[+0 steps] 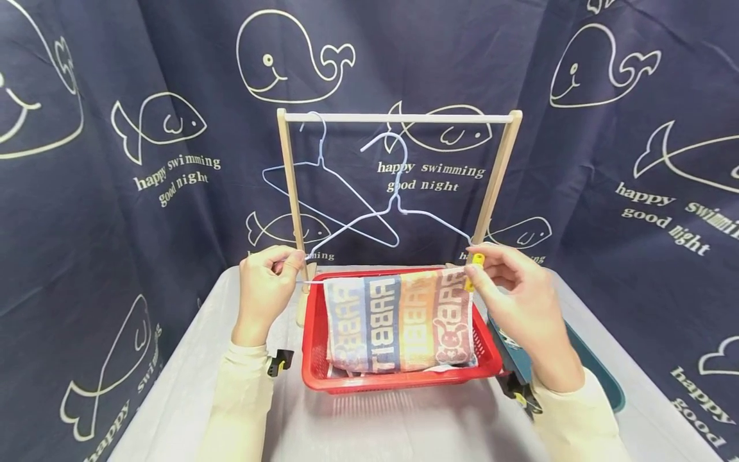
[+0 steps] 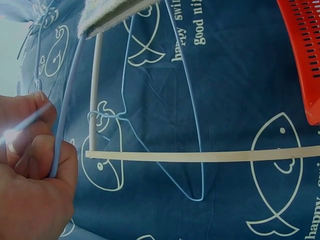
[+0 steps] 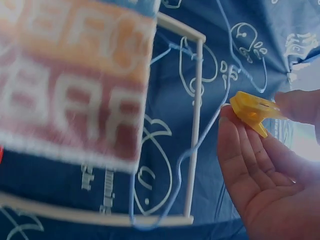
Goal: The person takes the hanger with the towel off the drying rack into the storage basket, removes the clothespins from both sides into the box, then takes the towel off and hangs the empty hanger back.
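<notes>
My left hand [image 1: 268, 289] grips the left end of a blue wire hanger [image 1: 398, 205], its fingers curled round the wire. A small striped towel [image 1: 398, 321] hangs over the hanger's lower bar, showing blue, orange and maroon bands with mirrored lettering and a rabbit figure. At the hanger's other end my right hand [image 1: 516, 295] pinches a yellow clothespin [image 3: 250, 110] between thumb and fingers. The clothespin stands by the towel's upper right corner in the head view. In the right wrist view, hanger wire reaches the right fingertips.
Below the towel sits a red basket [image 1: 404, 384] with cloth in it. A second blue hanger [image 1: 352, 186] hangs on the wooden rack's white rod [image 1: 439, 119] behind. A teal tray [image 1: 600, 366] lies on the right of the white-covered table [image 1: 358, 430].
</notes>
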Demonstrator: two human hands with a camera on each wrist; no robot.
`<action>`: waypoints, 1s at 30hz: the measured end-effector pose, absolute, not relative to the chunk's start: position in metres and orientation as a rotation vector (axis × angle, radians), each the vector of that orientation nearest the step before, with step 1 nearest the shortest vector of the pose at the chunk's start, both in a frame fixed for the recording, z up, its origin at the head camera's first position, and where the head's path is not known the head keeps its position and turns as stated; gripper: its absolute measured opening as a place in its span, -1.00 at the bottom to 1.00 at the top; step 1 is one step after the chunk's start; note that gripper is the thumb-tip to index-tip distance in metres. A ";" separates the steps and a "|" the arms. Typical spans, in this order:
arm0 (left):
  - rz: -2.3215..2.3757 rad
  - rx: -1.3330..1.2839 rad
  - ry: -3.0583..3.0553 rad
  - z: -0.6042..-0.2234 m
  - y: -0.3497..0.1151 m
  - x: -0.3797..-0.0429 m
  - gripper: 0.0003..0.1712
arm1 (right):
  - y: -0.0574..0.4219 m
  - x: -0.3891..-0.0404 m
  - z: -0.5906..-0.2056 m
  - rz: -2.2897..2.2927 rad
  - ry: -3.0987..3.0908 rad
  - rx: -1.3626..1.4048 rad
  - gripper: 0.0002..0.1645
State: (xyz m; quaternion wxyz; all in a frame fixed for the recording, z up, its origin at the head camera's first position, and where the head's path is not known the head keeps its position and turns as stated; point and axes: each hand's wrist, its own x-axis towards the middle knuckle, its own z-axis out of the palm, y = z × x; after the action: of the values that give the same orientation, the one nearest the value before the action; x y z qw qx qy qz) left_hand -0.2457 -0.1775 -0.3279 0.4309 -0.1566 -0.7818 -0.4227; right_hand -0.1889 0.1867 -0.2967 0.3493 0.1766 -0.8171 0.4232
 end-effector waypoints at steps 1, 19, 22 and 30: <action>-1.056 -0.392 -1.949 -0.328 -0.177 -0.246 -0.86 | 0.191 -0.188 -0.298 1.070 -2.122 0.438 -0.58; -1.065 -0.380 -1.952 -0.328 -0.176 -0.246 -0.87 | 0.276 -0.191 -0.340 0.683 -2.506 0.065 -0.56; -1.070 -0.380 -1.955 -0.329 -0.175 -0.246 -0.87 | 0.283 -0.196 -0.346 0.649 -2.581 0.033 -0.53; -1.065 -0.387 -1.934 -0.329 -0.176 -0.247 -0.87 | 0.303 -0.215 -0.360 0.593 -2.618 0.051 -0.56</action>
State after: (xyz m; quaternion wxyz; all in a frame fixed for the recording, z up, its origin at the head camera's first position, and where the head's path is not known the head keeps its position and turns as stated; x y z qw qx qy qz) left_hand -0.2474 -0.1760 -0.3287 0.4349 -0.1556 -0.7770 -0.4278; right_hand -0.2151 0.3026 -0.3601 0.2263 0.0184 -0.9498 0.2153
